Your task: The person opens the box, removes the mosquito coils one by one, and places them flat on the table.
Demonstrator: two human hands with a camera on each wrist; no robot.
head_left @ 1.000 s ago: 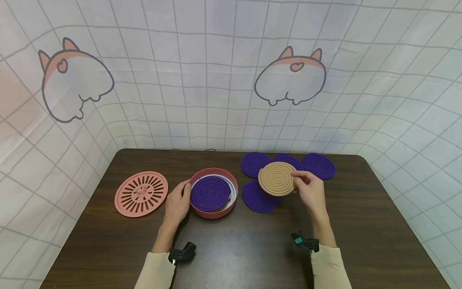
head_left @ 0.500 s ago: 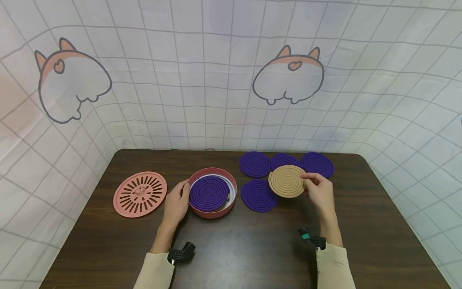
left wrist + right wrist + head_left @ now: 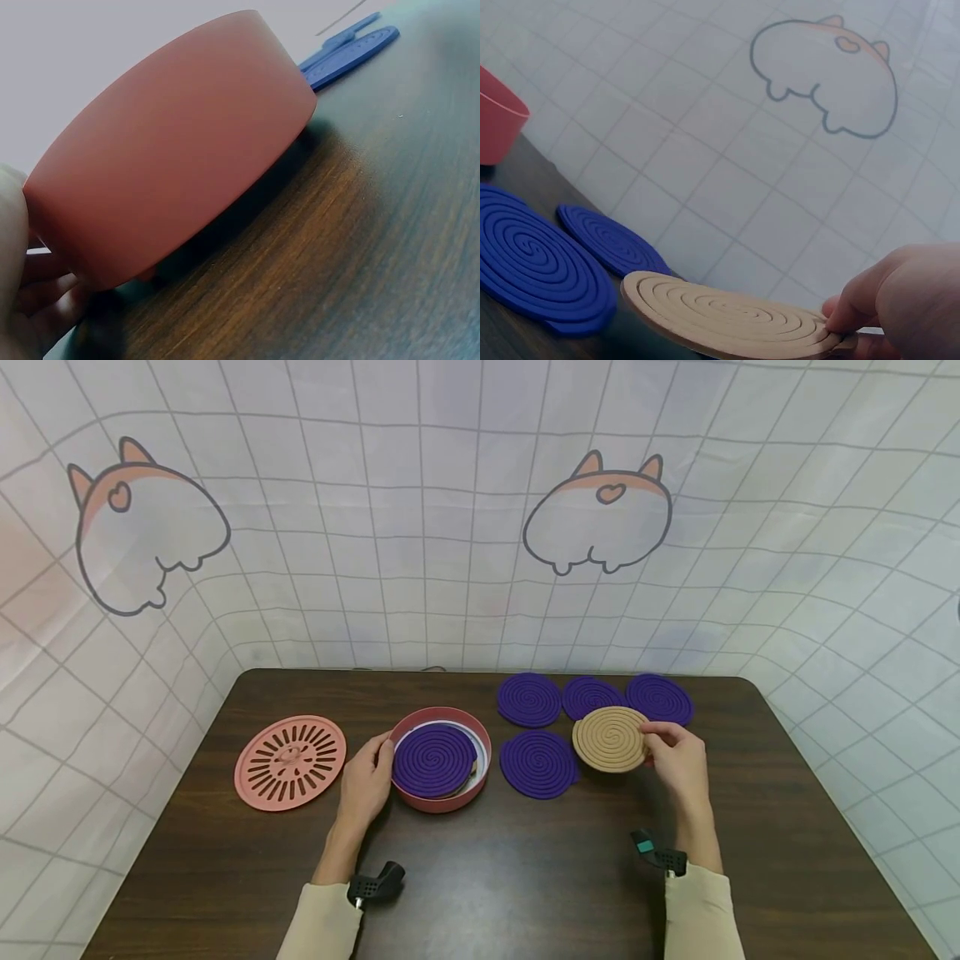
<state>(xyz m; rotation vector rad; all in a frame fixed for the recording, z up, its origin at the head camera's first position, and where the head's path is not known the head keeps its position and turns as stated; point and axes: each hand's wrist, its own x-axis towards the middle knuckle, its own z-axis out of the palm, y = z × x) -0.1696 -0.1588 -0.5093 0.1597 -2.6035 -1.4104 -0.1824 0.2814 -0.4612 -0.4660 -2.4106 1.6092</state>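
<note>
In the head view my left hand (image 3: pixel 365 783) grips the left side of a round red tin (image 3: pixel 442 805), thumb at its rim. Its fingers curl at the tin's lower edge in the left wrist view, where the wall (image 3: pixel 180 142) fills much of the picture. A purple mosquito coil (image 3: pixel 433 760) lies in the tin, with a bit of beige showing beneath it. My right hand (image 3: pixel 681 764) pinches a beige mosquito coil (image 3: pixel 609 740) by its right edge, thumb on top. This coil (image 3: pixel 731 319) is held nearly flat above the table, just right of the nearest purple coil (image 3: pixel 538 764).
Three more purple coils lie along the back of the table: a left one (image 3: pixel 529 700), a partly covered middle one (image 3: pixel 591 696) and a right one (image 3: pixel 660 698). A pink slotted lid (image 3: pixel 290 762) rests left of my left hand. A white grid-patterned cloth (image 3: pixel 480 552) hangs behind.
My right hand has carried the beige coil to the right and slightly nearer, off the front purple coil, which now shows whole. My left hand stays at the tin.
</note>
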